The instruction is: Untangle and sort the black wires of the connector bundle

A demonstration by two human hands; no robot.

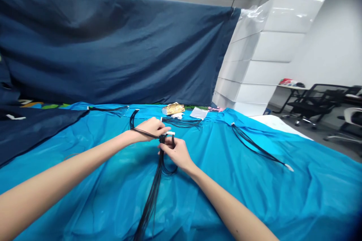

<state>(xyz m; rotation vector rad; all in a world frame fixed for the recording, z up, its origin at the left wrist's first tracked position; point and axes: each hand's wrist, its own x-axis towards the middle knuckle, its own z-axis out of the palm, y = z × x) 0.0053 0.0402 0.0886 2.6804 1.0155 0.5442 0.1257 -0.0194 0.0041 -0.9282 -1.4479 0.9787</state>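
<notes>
Both hands meet at the upper end of a bundle of thin black wires (152,192), which hangs down toward the near edge of the view. A white connector (170,133) shows just above my right hand's fingers. My left hand (149,128) is closed, its fingertips pinching at the wires from the left. A black strand (144,132) with a white tip runs across its wrist. My right hand (178,153) is closed around the bundle just below, and a black loop of wire (171,172) curves beneath it. The fingers partly hide the gathered point.
More black wire bundles lie on the blue cloth (215,180): one at far left (109,109), one behind the hands (183,122), one at right (257,145). A gold packet (174,109) and a white packet (198,113) lie behind. White boxes (254,67) are stacked at back right.
</notes>
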